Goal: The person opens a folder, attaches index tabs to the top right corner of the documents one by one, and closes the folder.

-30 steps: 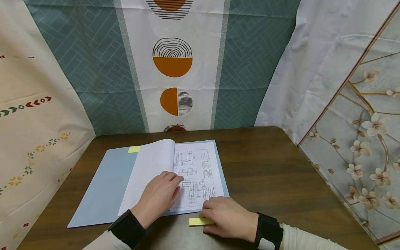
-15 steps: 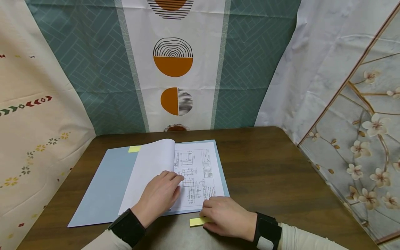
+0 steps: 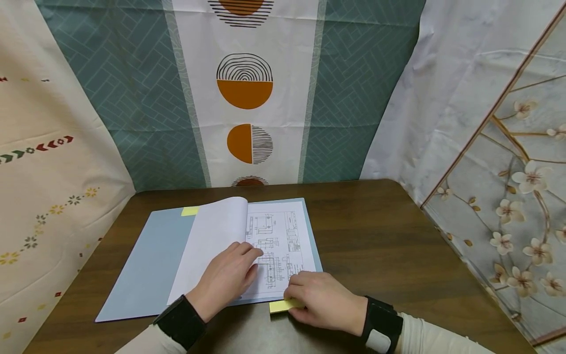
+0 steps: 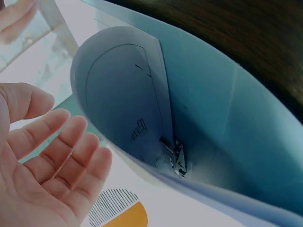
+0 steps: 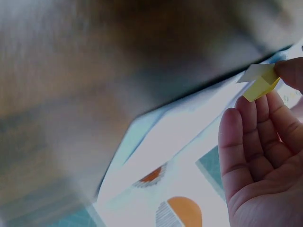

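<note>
An open light-blue folder (image 3: 132, 275) lies on the table, holding printed sheets. Its turned white page (image 3: 212, 231) curves up to the left of a technical drawing (image 3: 283, 250). My left hand (image 3: 227, 273) rests over the fold between them, fingers loosely extended; the left wrist view shows the curled page and a metal clip (image 4: 176, 158) inside the folder. Just off the folder's front edge, my right hand (image 3: 323, 302) pinches a yellow sticky-note pad (image 3: 283, 306) between thumb and fingers. In the right wrist view a paler flap stands apart from the yellow pad (image 5: 260, 90).
A yellow sticky note (image 3: 190, 211) lies at the folder's upper left. The brown wooden table (image 3: 376, 236) extends to the right of the folder. Patterned cloths (image 3: 367, 88) hang behind and at both sides.
My right hand has risen slightly toward the folder with the sticky-note pad, which now sits closer to the folder's edge. My left hand has barely shifted.
</note>
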A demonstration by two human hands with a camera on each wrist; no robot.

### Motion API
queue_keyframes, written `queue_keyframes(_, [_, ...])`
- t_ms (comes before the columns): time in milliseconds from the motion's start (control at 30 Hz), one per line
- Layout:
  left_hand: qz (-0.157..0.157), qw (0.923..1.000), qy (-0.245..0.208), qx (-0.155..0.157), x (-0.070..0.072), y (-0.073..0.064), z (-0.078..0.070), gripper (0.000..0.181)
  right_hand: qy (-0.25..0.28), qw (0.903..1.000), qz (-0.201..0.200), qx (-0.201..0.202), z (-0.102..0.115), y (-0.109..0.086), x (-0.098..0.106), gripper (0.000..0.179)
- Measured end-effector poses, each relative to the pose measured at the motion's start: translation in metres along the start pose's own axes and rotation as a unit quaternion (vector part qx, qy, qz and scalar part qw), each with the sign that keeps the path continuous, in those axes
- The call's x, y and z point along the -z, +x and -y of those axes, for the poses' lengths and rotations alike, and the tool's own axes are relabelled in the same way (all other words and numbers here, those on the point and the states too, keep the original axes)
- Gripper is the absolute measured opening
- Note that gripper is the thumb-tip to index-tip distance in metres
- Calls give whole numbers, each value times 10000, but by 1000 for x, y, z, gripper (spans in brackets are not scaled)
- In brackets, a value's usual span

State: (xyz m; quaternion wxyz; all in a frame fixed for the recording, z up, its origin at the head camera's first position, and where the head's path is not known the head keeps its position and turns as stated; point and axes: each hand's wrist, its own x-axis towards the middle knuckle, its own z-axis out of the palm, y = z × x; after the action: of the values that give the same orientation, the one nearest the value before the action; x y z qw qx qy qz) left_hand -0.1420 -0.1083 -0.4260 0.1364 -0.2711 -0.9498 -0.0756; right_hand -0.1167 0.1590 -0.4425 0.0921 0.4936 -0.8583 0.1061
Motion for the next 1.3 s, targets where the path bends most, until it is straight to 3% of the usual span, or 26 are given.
queue_keyframes(200, [304, 9965, -776, -57, 2, 2, -2, 39, 1, 9996, 27, -264, -8, 4, 8, 16])
queue_keyframes(367, [742, 9814, -1766, -161, 6, 3, -5, 48, 82, 9983, -69, -576, -16, 8, 15, 18])
queue_keyframes(500, [789, 9720, -2201, -221, 8, 4, -9, 49, 71, 9971, -179, -739, -22, 13, 22, 20])
queue_keyframes(933, [98, 9742, -2252, -68, 2, 11, -19, 29, 77, 9959, -240, -869, -29, 26, 36, 19])
queue_keyframes(1300, [124, 9726, -2316, 176, -1, 13, -19, 23, 168, 9950, -267, -950, -29, 28, 39, 19])
